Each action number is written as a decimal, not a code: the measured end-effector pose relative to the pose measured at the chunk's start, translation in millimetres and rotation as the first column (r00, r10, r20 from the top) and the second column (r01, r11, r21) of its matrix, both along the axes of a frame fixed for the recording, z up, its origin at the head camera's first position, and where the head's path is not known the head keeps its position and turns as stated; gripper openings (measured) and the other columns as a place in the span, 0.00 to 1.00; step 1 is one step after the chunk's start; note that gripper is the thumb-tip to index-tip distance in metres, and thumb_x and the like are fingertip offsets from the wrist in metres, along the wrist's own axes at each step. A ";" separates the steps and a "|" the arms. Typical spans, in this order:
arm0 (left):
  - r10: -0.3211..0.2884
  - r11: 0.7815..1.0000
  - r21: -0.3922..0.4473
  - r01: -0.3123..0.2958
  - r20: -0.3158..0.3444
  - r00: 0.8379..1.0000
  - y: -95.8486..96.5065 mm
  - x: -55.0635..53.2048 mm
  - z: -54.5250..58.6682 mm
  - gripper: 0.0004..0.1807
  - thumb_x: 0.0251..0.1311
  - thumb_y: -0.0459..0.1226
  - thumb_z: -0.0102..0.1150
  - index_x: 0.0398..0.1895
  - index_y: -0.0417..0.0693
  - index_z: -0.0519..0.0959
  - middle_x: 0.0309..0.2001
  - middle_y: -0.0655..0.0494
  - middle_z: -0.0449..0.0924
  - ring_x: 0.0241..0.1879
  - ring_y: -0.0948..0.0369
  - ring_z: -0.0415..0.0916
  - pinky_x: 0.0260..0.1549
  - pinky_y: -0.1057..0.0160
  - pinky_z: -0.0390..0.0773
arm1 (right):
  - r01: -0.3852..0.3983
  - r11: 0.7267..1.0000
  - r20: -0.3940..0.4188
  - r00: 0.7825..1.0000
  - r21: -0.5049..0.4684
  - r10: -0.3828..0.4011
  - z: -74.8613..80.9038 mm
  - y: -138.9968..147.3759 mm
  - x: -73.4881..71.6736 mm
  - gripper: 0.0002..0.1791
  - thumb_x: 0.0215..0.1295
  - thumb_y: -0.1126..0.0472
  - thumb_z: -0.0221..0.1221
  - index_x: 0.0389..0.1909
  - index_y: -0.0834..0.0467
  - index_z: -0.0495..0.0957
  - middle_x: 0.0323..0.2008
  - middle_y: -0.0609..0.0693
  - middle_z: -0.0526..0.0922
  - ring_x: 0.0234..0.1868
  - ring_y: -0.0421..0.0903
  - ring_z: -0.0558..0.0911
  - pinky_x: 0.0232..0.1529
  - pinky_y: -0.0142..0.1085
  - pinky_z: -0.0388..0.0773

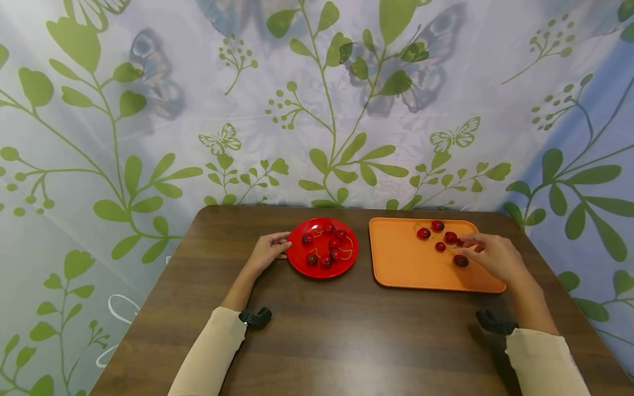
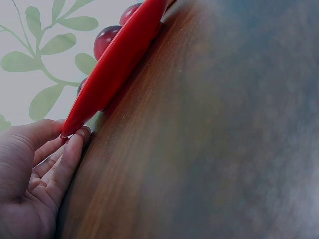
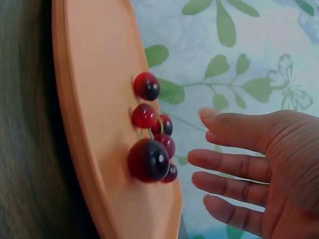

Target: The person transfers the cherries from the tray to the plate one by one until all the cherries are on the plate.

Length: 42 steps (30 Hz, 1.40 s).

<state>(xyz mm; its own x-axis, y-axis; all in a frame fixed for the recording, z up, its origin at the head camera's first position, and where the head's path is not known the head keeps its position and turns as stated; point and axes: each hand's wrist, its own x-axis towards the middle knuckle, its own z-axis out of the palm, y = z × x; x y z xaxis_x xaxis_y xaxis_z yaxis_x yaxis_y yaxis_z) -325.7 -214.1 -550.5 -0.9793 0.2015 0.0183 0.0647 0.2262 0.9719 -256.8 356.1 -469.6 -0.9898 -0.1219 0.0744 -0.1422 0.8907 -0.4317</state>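
Note:
On the left, my left hand (image 1: pixel 264 254) holds the edge of a round red plate (image 1: pixel 299 256). In the left wrist view the thumb is above the plate rim and the fingers are beneath it. Several dark red cherries (image 1: pixel 324 260), some with thin stems, lie on that plate. My right hand (image 1: pixel 497 257) is over the right side of an orange tray (image 1: pixel 401 261), its fingertips close to a group of cherries (image 1: pixel 450 237). The right wrist view shows that hand (image 3: pixel 249 169) with fingers spread apart, nothing between them, beside a large dark cherry (image 3: pixel 148 160).
Both plate and tray sit toward the back of a brown wooden table (image 1: pixel 337 335). Behind them hangs a cloth (image 1: pixel 247 121) printed with green leaves and butterflies. Dark bands (image 1: pixel 256 317) are worn at both wrists, by light sleeves (image 1: pixel 210 349).

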 end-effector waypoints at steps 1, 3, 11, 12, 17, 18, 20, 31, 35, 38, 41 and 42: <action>-0.004 1.000 0.000 0.004 -0.002 1.000 -0.2 -0.1 0.2 0.22 0.68 0.33 0.64 0.63 0.36 0.78 0.44 0.38 0.83 0.32 0.63 0.83 0.34 0.61 0.88 | 0.000 1.000 0.014 1.000 -0.002 0.000 -1.5 2.2 -0.6 0.24 0.67 0.51 0.67 0.55 0.64 0.82 0.45 0.64 0.85 0.41 0.59 0.82 0.35 0.54 0.82; -0.011 1.000 -0.004 0.011 -0.005 1.000 -0.7 -0.2 0.8 0.23 0.68 0.34 0.64 0.64 0.35 0.77 0.45 0.36 0.83 0.33 0.63 0.83 0.35 0.59 0.88 | 0.000 1.000 0.046 0.999 -0.002 0.000 -4.5 6.7 -1.4 0.26 0.67 0.49 0.67 0.55 0.65 0.82 0.45 0.64 0.85 0.41 0.60 0.82 0.37 0.56 0.82; -0.046 0.999 0.008 0.046 0.021 0.999 1.3 10.7 21.0 0.23 0.69 0.30 0.61 0.65 0.30 0.75 0.45 0.32 0.82 0.35 0.59 0.84 0.39 0.53 0.88 | -0.002 1.000 0.122 0.993 0.002 0.002 -12.7 14.4 -0.1 0.31 0.66 0.47 0.67 0.58 0.67 0.79 0.43 0.61 0.86 0.41 0.60 0.81 0.40 0.59 0.80; -0.048 0.999 0.006 0.047 0.022 0.999 2.2 12.8 25.8 0.23 0.69 0.29 0.61 0.64 0.29 0.75 0.45 0.32 0.82 0.35 0.58 0.84 0.39 0.53 0.88 | -0.004 1.000 0.128 0.992 0.003 0.003 -13.3 14.6 0.1 0.31 0.65 0.47 0.68 0.58 0.68 0.79 0.43 0.61 0.86 0.40 0.59 0.81 0.40 0.59 0.80; -0.054 0.999 0.004 0.054 0.021 0.998 3.2 17.0 34.0 0.22 0.68 0.29 0.62 0.64 0.30 0.75 0.44 0.34 0.82 0.34 0.60 0.84 0.40 0.51 0.88 | -0.011 1.000 0.156 0.988 0.009 0.009 -18.7 16.2 -1.7 0.30 0.64 0.51 0.69 0.57 0.69 0.79 0.42 0.63 0.85 0.40 0.60 0.81 0.42 0.60 0.81; -0.054 0.999 0.001 0.054 0.019 0.998 3.2 16.7 34.2 0.22 0.69 0.29 0.61 0.64 0.30 0.75 0.44 0.35 0.82 0.34 0.60 0.84 0.40 0.51 0.88 | -0.012 1.000 0.158 0.987 0.011 0.010 -19.4 16.4 -2.3 0.29 0.64 0.51 0.69 0.57 0.68 0.79 0.42 0.63 0.85 0.41 0.60 0.81 0.42 0.60 0.81; -0.054 0.999 -0.002 0.055 0.014 0.998 3.0 16.8 34.5 0.22 0.69 0.29 0.61 0.64 0.29 0.75 0.43 0.36 0.82 0.33 0.60 0.84 0.40 0.51 0.88 | -0.011 1.000 0.156 0.988 0.015 0.009 -19.8 16.3 -2.6 0.28 0.64 0.51 0.69 0.56 0.68 0.80 0.42 0.62 0.85 0.41 0.60 0.81 0.42 0.59 0.81; -0.051 0.999 0.002 0.051 0.033 0.998 -0.6 5.5 13.6 0.23 0.70 0.30 0.61 0.66 0.31 0.74 0.47 0.31 0.81 0.35 0.59 0.84 0.42 0.48 0.87 | -0.014 0.999 0.168 0.986 0.034 0.008 -19.9 13.9 -3.2 0.27 0.63 0.50 0.71 0.53 0.68 0.82 0.38 0.59 0.86 0.39 0.59 0.81 0.39 0.57 0.82; -0.040 0.999 0.017 0.039 0.018 0.999 -1.6 0.8 2.5 0.23 0.70 0.33 0.61 0.66 0.34 0.74 0.48 0.33 0.82 0.35 0.62 0.84 0.40 0.52 0.88 | -0.023 0.999 0.161 0.987 0.042 0.016 -20.5 12.9 -4.6 0.26 0.62 0.51 0.71 0.52 0.67 0.82 0.36 0.57 0.85 0.38 0.57 0.81 0.40 0.58 0.82; -0.027 0.999 0.022 0.026 0.010 1.000 -1.3 0.4 0.3 0.23 0.70 0.34 0.62 0.65 0.36 0.76 0.47 0.35 0.83 0.34 0.63 0.83 0.37 0.57 0.88 | -0.027 0.999 0.164 0.986 0.039 0.020 -21.0 12.5 -5.1 0.26 0.62 0.51 0.71 0.52 0.67 0.82 0.35 0.55 0.85 0.37 0.56 0.81 0.39 0.56 0.82; -0.019 1.000 0.021 0.019 0.001 1.000 -0.8 1.1 0.2 0.22 0.69 0.34 0.63 0.64 0.36 0.77 0.45 0.38 0.83 0.33 0.63 0.83 0.35 0.61 0.88 | -0.028 0.999 0.167 0.986 0.036 0.022 -21.2 11.6 -5.0 0.26 0.62 0.51 0.71 0.52 0.67 0.82 0.34 0.54 0.84 0.36 0.54 0.80 0.38 0.54 0.83; -0.018 1.000 0.019 0.018 -0.002 1.000 -0.7 1.3 0.1 0.22 0.69 0.34 0.63 0.64 0.36 0.77 0.45 0.38 0.84 0.33 0.63 0.84 0.34 0.62 0.88 | -0.031 0.999 0.168 0.985 0.034 0.025 -21.5 11.5 -5.2 0.26 0.62 0.51 0.71 0.52 0.67 0.82 0.34 0.54 0.84 0.36 0.54 0.80 0.38 0.54 0.83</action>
